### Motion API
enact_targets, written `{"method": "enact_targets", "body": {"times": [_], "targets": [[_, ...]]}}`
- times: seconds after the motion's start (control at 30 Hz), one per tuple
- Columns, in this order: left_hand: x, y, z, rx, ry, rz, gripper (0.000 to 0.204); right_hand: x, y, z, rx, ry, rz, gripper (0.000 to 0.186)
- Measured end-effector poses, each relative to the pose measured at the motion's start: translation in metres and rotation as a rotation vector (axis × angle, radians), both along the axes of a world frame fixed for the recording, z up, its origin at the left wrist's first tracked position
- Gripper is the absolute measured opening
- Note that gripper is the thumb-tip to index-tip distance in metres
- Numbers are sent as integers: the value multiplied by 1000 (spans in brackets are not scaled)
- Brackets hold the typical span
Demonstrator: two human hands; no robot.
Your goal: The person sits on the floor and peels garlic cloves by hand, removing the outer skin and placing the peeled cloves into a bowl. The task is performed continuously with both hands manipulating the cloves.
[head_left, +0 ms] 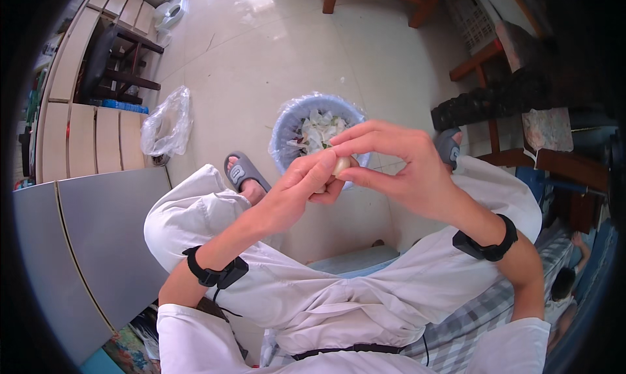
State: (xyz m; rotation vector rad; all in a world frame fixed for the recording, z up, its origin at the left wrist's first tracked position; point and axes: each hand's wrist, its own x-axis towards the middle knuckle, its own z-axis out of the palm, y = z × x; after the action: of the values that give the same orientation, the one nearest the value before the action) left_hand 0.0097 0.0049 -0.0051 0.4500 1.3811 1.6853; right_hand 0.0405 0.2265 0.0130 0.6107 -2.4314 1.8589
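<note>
My left hand is closed round a small pale bulb that looks like garlic. My right hand pinches at it from the right, thumb on it and fingers arched over the top; part of it is hidden by my fingers. Beneath both hands a blue bin with a clear liner stands on the floor, holding pale papery peels and scraps.
A crumpled plastic bag lies by wooden slats at left. A grey cabinet is near my left knee. Wooden chairs stand behind and right. Another person lies on checked bedding at lower right.
</note>
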Motion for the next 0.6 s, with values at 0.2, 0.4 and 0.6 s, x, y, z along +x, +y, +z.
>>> {"method": "enact_targets", "body": {"times": [0.2,0.4,0.6], "targets": [[0,-1,-3,18,-18,20,46,1,0,0,-6,-9,-30,22],[3,-2,-10,75,-144,24,46,2,0,5,-3,-23,-17,23],[0,-2,-8,108,-229,-5,47,1,0,4,-19,-11,-22,20]]}}
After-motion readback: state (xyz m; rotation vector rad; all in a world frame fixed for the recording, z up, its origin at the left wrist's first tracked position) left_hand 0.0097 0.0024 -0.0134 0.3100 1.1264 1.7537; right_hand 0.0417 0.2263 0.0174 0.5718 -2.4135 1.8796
